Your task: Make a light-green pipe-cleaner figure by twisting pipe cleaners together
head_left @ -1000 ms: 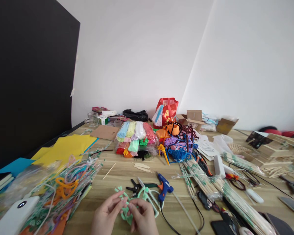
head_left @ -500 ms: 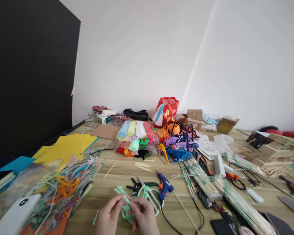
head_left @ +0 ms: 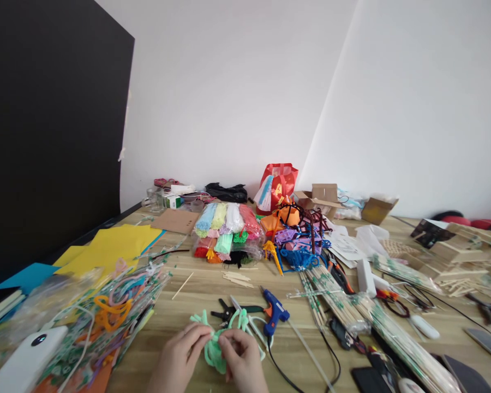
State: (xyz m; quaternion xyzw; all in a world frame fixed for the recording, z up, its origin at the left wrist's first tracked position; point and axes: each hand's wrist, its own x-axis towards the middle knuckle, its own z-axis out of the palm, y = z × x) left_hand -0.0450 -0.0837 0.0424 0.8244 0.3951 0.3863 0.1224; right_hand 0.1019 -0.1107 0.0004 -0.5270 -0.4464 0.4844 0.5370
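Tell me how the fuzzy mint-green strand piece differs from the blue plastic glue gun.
The fuzzy mint-green strand piece is a cluster of bent loops; the blue plastic glue gun is a tool with a handle, nozzle and cord. The left hand and right hand hold the strand piece, while the glue gun lies untouched on the wooden table. Both appear low in the view.

Fuzzy mint-green pipe cleaners (head_left: 215,356), bunched and looped, at 6 o'clock; ends poke toward 11, curl toward 1.

A wood-grained table (head_left: 207,281) bears a blue glue gun (head_left: 276,313), yellow sheets (head_left: 110,246) and bagged sticks (head_left: 413,339).
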